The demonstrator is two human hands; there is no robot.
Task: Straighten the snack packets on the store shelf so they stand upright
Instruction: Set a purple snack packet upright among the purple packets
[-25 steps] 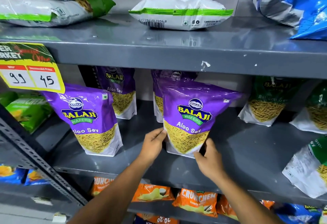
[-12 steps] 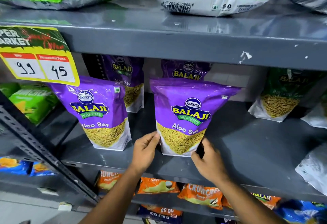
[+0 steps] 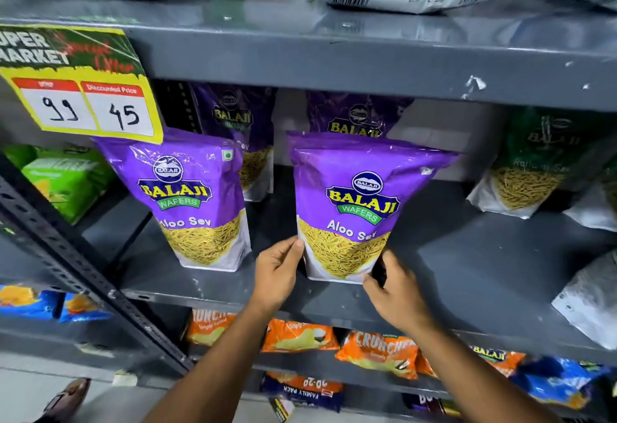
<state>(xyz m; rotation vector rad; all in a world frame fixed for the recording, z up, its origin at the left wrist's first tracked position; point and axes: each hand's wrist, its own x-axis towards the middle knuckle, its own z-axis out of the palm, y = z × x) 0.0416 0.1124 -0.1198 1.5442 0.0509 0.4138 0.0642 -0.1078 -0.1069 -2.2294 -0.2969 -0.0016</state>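
A purple Aloo Sev packet (image 3: 357, 202) stands upright near the front of the grey middle shelf (image 3: 467, 255). My left hand (image 3: 278, 272) grips its lower left edge and my right hand (image 3: 394, 292) grips its lower right corner. A second purple Aloo Sev packet (image 3: 187, 202) stands upright to the left, leaning slightly. Two more purple packets (image 3: 233, 122) (image 3: 357, 119) stand behind them at the back of the shelf.
Green sev packets (image 3: 531, 162) lean at the back right, and a white packet (image 3: 591, 302) lies at the right edge. A yellow price tag (image 3: 76, 85) hangs from the upper shelf. Orange crisp bags (image 3: 377, 352) fill the lower shelf. A slanted metal brace (image 3: 76, 269) crosses the left.
The held purple packet has gone from tilted to upright and slid slightly left along the shelf. Both hands have stayed on its lower corners.
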